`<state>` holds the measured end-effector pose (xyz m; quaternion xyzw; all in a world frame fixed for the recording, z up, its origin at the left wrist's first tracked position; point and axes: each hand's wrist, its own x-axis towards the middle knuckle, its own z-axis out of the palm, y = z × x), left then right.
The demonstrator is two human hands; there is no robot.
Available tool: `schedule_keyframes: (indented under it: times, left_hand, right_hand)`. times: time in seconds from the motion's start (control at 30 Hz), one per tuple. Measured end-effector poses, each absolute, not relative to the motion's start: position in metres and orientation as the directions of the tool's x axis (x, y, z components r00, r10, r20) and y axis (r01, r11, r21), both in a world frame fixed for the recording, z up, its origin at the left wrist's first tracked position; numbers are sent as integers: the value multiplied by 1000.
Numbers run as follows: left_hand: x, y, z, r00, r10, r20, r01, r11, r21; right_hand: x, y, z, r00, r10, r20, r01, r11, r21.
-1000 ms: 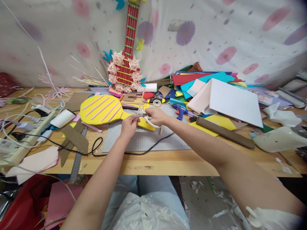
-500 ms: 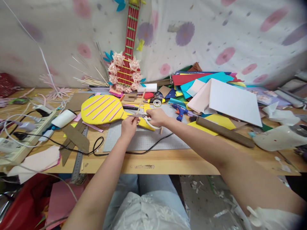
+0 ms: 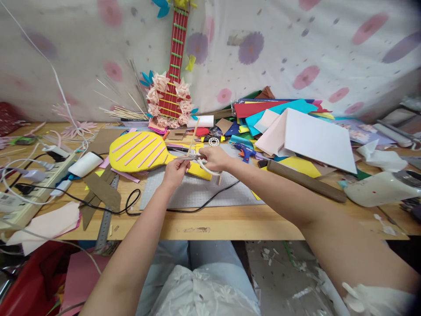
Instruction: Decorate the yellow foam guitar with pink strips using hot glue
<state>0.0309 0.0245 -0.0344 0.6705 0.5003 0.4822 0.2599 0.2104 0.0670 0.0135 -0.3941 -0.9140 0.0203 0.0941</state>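
Observation:
My right hand (image 3: 214, 159) is closed round a pair of scissors with white handles (image 3: 204, 166). Their blades (image 3: 189, 157) point left, toward my left hand (image 3: 174, 172). Between the fingertips of that hand, a thin pale strip (image 3: 193, 137) is pinched, slanting up and away across the blades. Whether the blades are closed on the strip is too small to tell. Beneath my hands lies a yellow guitar-shaped board (image 3: 138, 151) with several pink strips across its rounded end. My hands cover part of its narrow neck.
A grey cutting mat (image 3: 197, 197) lies under the board, with a black cable along its front. A blue glue gun (image 3: 245, 152) is to the right. A red guitar model (image 3: 173, 94) leans at the back. Coloured sheets (image 3: 320, 138) are piled right; a power strip (image 3: 39, 188) lies left.
The view has shifted slightly, so everything sits a little further left. Both hands keep nearly the same pose, still at the strip with the scissors.

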Motion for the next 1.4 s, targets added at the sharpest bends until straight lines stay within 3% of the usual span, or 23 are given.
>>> schedule_keyframes:
  times: [0.2,0.37,0.5,0.8,1.13,1.27,1.4]
  left_hand:
    - [36,23,-35,-42,942,334,447,-281,849]
    - [40,19,-37,-192,906,378,459,-258,850]
    - [37,22,-37,-87,891,446,476,-356,804]
    - [29,25,-33,63,918,393,338,-390,857]
    - [43,16,-33,-200,904,378,420,-270,867]
    - [40,17,-34,-114,896,429,462,-334,822]
    - [36,21,-32,32,914,403,390,-383,837]
  right_hand:
    - [205,60,14,-599,796,90,796,604,-45]
    - [204,64,9,-603,789,115,785,613,-89]
    - [206,73,6,-657,738,155,725,674,-141]
    - [205,73,7,-687,699,198,689,714,-129]
    - [200,67,12,-617,770,159,769,634,-85]
    - [203,71,9,-682,704,197,693,708,-132]
    - [206,78,8,-724,652,223,629,758,-173]
